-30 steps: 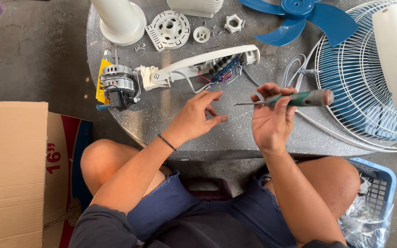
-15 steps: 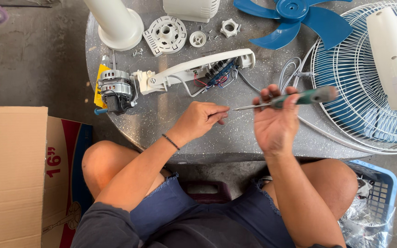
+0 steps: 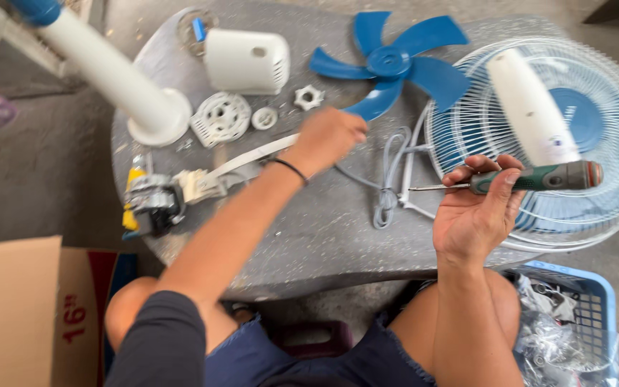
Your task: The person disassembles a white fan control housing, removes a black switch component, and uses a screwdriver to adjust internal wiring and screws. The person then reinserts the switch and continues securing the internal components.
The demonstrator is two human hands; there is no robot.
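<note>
Two hands are at work over a round grey surface (image 3: 324, 236) strewn with fan parts. The right hand (image 3: 478, 208) lies palm up, fingers curled round a green-handled screwdriver (image 3: 531, 178); its grip is closed on the handle, with the thin shaft pointing left above a coiled grey cable (image 3: 388, 179). The left hand (image 3: 327, 136) reaches out across the surface, fist loosely closed over the end of a long white housing (image 3: 252, 159). Motion blur hides whether it grips the housing or only rests on it.

A motor (image 3: 153, 204) sits at the near left edge, joined to the housing's other end. Beyond lie a white cover (image 3: 245, 61), a round white disc (image 3: 221, 118), a small white nut (image 3: 309, 97) and a blue blade (image 3: 395, 64). A wire guard (image 3: 596, 208) overhangs the right side, above a blue basket (image 3: 596, 308).

Risks from here: a tug on the housing could drag the motor off the edge, since it sits so close to it. The screwdriver tip could catch the cable. The reaching forearm could sweep small parts to the floor.
</note>
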